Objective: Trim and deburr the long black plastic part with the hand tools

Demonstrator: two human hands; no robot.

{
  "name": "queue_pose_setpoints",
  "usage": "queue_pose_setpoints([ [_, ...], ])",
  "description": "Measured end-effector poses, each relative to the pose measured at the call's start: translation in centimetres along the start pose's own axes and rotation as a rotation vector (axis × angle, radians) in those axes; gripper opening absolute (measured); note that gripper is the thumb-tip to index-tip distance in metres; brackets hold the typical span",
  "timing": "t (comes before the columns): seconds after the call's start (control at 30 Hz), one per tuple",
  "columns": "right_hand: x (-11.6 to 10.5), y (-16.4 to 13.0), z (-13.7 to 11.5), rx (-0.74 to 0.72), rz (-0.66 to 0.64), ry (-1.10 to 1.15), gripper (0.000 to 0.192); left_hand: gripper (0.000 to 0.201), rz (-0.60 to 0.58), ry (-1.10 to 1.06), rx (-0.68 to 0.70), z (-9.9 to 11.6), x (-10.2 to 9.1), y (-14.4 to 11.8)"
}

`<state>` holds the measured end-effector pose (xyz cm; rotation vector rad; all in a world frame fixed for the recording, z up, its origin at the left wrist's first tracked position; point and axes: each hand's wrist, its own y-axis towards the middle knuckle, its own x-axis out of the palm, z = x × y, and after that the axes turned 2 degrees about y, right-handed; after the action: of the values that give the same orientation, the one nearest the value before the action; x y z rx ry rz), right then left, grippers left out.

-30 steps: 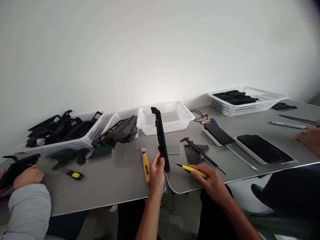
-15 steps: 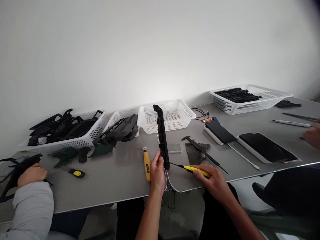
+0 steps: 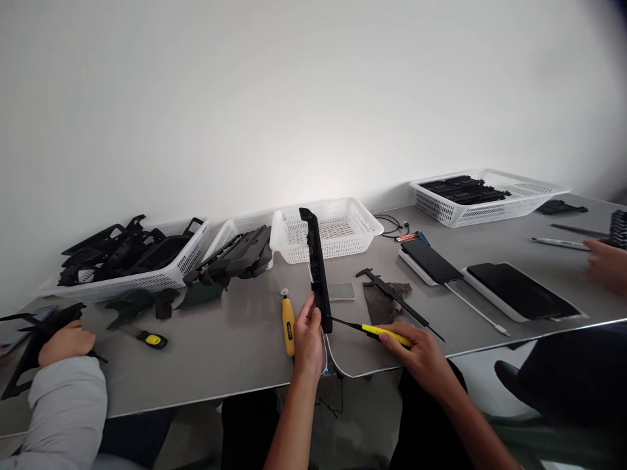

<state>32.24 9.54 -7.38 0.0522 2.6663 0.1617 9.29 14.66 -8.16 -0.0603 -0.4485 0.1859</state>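
Note:
A long, narrow black plastic part (image 3: pixel 317 261) stands almost upright above the table's front edge, its lower end gripped in my left hand (image 3: pixel 309 333). My right hand (image 3: pixel 416 346) is closed round the yellow-and-black handle of a thin-bladed tool (image 3: pixel 385 333), possibly a craft knife or file. The tool's dark tip meets or nearly meets the right side of the part near its bottom. Just left of my left hand lies a yellow tool (image 3: pixel 288 324) with a small round metal head. Beyond my right hand, a black caliper (image 3: pixel 392 297) rests on a grey-brown cloth (image 3: pixel 377 303).
White baskets hold black parts at left (image 3: pixel 191 254) and right (image 3: pixel 455 215); another white basket (image 3: pixel 326 248) stands behind the part. Two dark slabs (image 3: pixel 522 289) lie at right. A co-worker's grey sleeve (image 3: pixel 68 411) is at left; another person's hand (image 3: pixel 605 264) is at right.
My hands, the black part and the tool hold nearly the same pose. At the far right, the other person's hand has come further into view with a black ridged piece.

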Motion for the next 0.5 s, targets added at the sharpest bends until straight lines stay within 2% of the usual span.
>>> queue_pose_setpoints([
  [0.23,0.9,0.2,0.2,-0.064,0.132,0.044,0.055,0.053,-0.001,0.127,-0.041,0.1,0.3,-0.1],
  [0.4,1.0,0.1,0.5,-0.088,0.122,0.046,0.049,0.049,-0.026,0.156,-0.013,0.4,0.7,-0.3],
  [0.5,1.2,0.1,0.8,-0.095,0.171,0.038,0.048,0.050,-0.027,0.146,-0.021,0.7,0.9,-0.4],
])
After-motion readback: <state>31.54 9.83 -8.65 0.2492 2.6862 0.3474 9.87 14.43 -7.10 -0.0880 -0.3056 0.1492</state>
